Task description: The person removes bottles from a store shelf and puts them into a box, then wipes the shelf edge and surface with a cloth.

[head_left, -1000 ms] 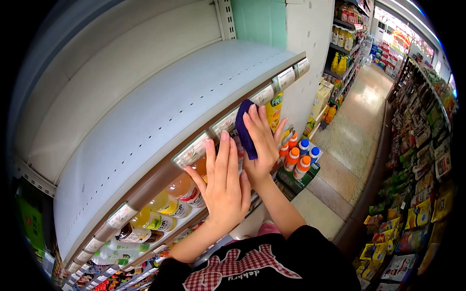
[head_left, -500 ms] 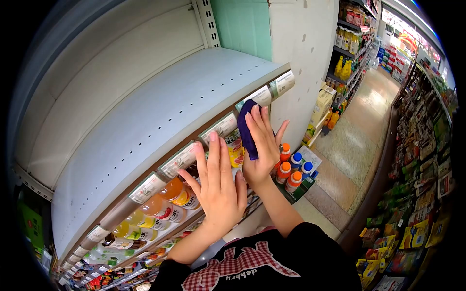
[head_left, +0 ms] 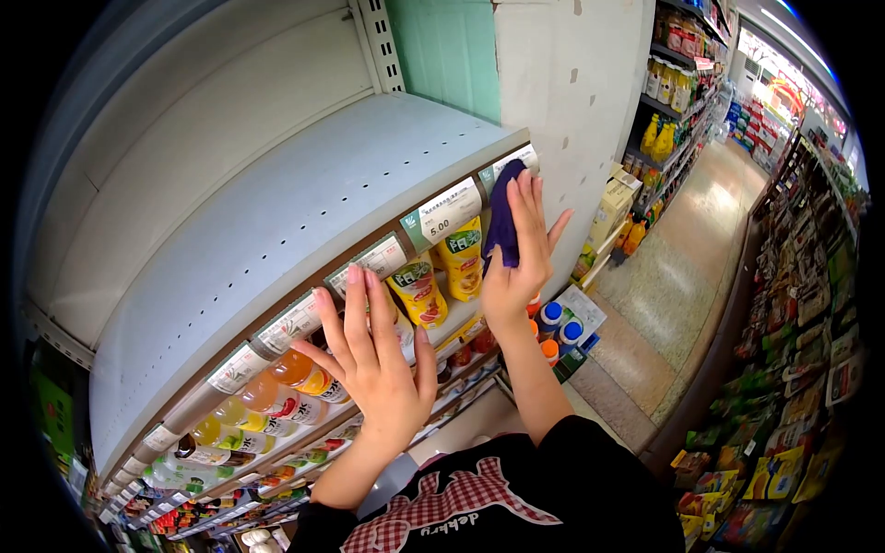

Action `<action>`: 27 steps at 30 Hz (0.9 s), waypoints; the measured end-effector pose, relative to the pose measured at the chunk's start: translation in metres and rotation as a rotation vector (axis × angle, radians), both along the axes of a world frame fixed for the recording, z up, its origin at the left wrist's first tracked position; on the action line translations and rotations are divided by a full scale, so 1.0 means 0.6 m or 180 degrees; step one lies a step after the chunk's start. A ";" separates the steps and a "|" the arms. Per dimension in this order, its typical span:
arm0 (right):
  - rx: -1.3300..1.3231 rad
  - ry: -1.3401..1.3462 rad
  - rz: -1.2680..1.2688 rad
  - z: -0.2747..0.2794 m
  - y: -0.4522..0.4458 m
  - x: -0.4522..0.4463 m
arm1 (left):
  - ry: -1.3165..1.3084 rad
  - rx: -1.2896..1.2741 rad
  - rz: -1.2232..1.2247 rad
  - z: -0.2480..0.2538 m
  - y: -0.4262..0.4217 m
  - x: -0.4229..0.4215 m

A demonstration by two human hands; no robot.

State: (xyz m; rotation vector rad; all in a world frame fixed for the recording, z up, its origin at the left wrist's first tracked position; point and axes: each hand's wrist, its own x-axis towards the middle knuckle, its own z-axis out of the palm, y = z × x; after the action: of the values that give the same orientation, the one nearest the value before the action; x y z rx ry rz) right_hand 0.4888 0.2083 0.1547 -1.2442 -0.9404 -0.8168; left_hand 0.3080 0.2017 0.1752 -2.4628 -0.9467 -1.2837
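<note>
My right hand (head_left: 518,267) presses a dark purple cloth (head_left: 502,217) against the last price tag at the right end of the shelf edge. The cloth lies under its fingers and hangs down past the tag strip. Spread open, my left hand (head_left: 380,364) rests its fingertips on the price tag strip (head_left: 286,323) further left and holds nothing. Between the hands, a tag marked 5.00 (head_left: 444,217) shows on the strip. Just below it stand yellow-labelled bottles (head_left: 419,293). Above the strip is the pale perforated shelf board (head_left: 277,212).
Juice bottles (head_left: 267,396) line the lower shelf on the left. Orange- and blue-capped bottles (head_left: 550,318) stand low by the shelf's right end. An aisle floor (head_left: 664,304) runs beyond, with hanging snack packets (head_left: 784,369) on the right.
My right hand and the cloth have slid right along the tag strip to its end tag, uncovering the 5.00 tag. My left hand stays spread on the strip, now farther from the right.
</note>
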 end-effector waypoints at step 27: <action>0.0413 0.1440 0.1199 -0.001 -0.090 0.055 | -0.0167 0.1032 0.0361 0.052 0.041 0.095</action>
State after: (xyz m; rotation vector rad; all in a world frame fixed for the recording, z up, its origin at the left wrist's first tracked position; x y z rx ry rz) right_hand 0.5220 0.1541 0.1539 -1.0353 -0.7064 -0.2750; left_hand 0.3648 0.2260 0.2063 -2.1100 -0.8041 -1.3494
